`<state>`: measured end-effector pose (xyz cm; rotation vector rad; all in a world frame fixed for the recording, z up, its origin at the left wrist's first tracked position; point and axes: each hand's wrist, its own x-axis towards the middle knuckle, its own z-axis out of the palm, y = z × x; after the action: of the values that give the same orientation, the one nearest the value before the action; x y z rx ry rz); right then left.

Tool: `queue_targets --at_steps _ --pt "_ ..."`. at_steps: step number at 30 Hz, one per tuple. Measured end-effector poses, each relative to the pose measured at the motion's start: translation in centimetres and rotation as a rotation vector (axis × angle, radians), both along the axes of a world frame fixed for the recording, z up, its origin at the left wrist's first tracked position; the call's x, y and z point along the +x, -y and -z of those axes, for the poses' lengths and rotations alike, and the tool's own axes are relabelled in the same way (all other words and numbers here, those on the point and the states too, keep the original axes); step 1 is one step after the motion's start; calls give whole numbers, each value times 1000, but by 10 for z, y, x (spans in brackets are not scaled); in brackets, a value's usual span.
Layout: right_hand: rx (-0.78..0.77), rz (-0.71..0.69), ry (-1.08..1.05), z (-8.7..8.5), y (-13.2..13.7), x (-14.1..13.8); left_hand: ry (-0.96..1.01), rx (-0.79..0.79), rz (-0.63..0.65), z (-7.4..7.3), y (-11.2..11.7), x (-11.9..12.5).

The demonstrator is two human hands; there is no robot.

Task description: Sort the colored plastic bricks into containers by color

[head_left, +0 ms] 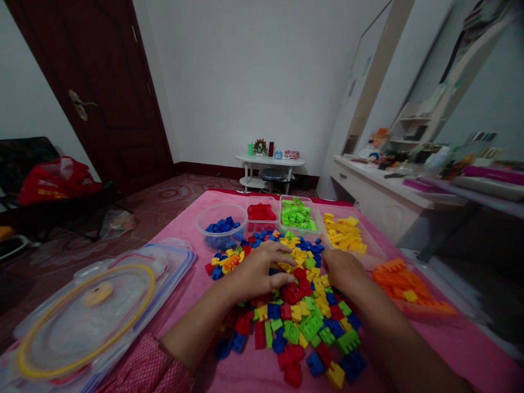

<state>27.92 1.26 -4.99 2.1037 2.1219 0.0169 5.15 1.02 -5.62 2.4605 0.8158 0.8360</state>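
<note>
A mixed pile of plastic building bricks in red, yellow, green and blue lies in front of me. Over its middle, my left hand has its fingers apart, close to some red and yellow bricks, with nothing visibly held. My right hand is curled at the pile's right side, knuckles up, and whatever its fingers may hold is hidden. Behind the pile stand a round tub of blue bricks, a box of red bricks and a box of green bricks. Yellow bricks and orange bricks fill containers to the right.
Stacked clear lids, one with a yellow ring, lie at the left of the pink-covered table. A white dresser stands to the right. Farther back are a small white table and a dark stool.
</note>
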Motion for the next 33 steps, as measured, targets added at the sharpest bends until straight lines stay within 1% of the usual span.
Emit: queue_targets --at_steps 3,6,7,9,11,13,15,16,19,21,24,26,28,31,33 --pt "61 24 12 -10 4 -2 -168 99 50 -3 9 7" --pt "165 4 -47 -24 10 -8 -239 141 38 1 11 10" --pt "186 -26 -87 -28 13 -11 -238 138 35 3 10 10" --pt "179 -114 -177 -32 17 -18 -207 120 28 5 8 9" --pt "132 -191 -247 -30 20 -26 -161 89 20 5 6 8" --pt "100 -229 -279 -24 22 -33 -99 29 3 2 4 6" --pt "96 -238 -288 -15 23 -37 -19 -83 -30 -1 1 4" --pt "96 -241 -290 -12 23 -38 43 -162 -56 -3 0 3" --pt "94 -266 -301 -8 22 -38 318 -493 -132 -9 -2 3" --pt "116 -267 -327 -13 21 -36 517 -721 -159 -11 -1 4" --pt "194 -260 -433 -27 22 -36 680 -983 -158 -12 1 5" --pt "279 -274 -562 -35 24 -40 730 -1140 -112 -12 4 6" --pt "345 -314 -712 -39 28 -46 756 -1290 -20 -10 5 7" --pt "378 -389 -870 -37 32 -55 762 -1463 130 -8 6 8" --pt "356 -411 -972 -34 33 -59 775 -1541 185 -7 5 9"
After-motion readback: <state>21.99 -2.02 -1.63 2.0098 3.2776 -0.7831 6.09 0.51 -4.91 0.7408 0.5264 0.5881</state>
